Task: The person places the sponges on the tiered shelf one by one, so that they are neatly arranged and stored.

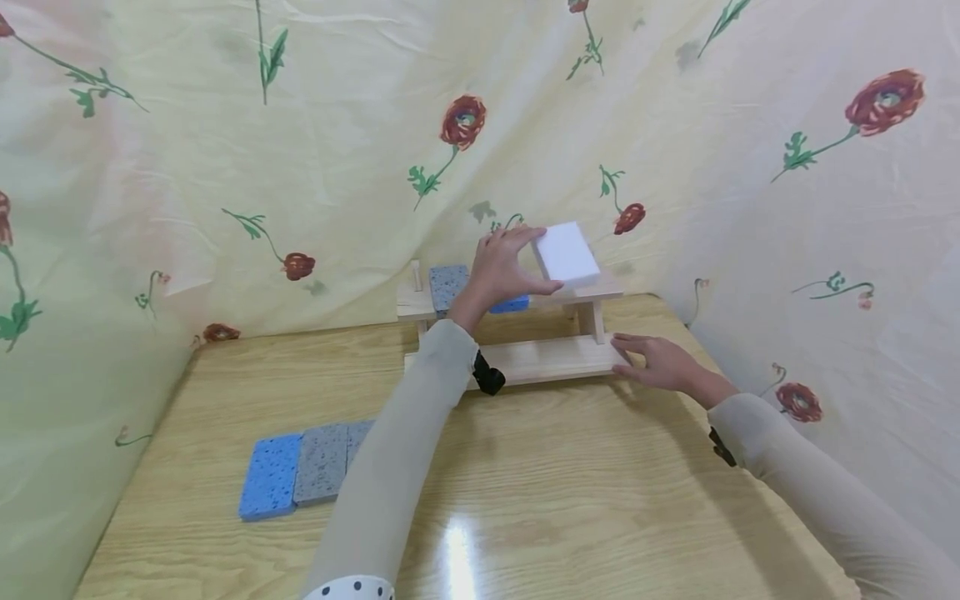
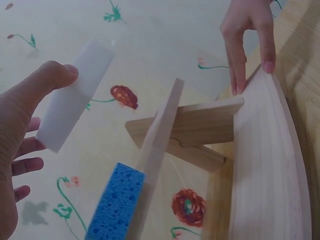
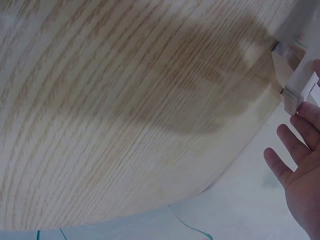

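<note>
A plain white block, like a foam sponge (image 1: pixel 567 255), is held up above the right part of a small two-tier wooden shelf (image 1: pixel 543 360). My left hand (image 1: pixel 498 268) pinches its left side, thumb below and fingers above in the head view. The left wrist view shows the thumb lying on one face of the white sponge (image 2: pixel 82 95). My right hand (image 1: pixel 662 363) grips the right end of the shelf's lower board, thumb and fingertips at its two edges. On the upper board rest a grey speckled sponge (image 1: pixel 447 287) and a blue sponge (image 1: pixel 512 304), partly hidden by my left hand.
Front left on the wooden table (image 1: pixel 570 483), a blue sponge (image 1: pixel 270 475) and grey sponges (image 1: pixel 321 462) lie side by side, partly behind my left sleeve. A peg (image 1: pixel 416 275) stands at the shelf's left end. Flowered cloth (image 1: pixel 360 167) hangs behind and on both sides.
</note>
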`<state>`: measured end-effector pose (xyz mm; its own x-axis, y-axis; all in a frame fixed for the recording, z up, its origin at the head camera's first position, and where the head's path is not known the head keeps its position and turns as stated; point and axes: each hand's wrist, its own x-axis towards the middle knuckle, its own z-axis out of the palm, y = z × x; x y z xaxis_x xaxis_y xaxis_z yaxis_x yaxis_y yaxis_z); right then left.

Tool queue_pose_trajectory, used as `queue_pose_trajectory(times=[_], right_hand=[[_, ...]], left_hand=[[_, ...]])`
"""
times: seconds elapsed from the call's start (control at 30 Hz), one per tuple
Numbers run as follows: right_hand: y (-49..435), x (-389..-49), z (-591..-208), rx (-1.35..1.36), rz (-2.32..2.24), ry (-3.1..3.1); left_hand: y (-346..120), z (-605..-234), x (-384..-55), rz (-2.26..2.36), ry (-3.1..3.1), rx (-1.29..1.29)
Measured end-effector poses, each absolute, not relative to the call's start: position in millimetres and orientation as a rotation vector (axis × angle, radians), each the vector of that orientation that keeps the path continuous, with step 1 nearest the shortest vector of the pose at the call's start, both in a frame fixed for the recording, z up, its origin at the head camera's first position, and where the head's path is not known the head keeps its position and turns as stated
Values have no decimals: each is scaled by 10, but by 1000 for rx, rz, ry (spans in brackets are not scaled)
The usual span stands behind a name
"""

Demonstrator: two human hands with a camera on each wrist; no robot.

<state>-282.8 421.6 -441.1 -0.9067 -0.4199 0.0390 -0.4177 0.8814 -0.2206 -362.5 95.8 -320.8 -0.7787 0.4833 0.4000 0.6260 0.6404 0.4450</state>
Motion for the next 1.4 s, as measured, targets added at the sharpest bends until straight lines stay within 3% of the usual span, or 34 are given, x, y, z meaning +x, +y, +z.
queue_pose_trajectory(times=[1.4], right_hand=[[4234, -2812, -4439, -681, -406, 3040]], left_hand=[[1185, -3607, -3826, -540, -2725, -820]])
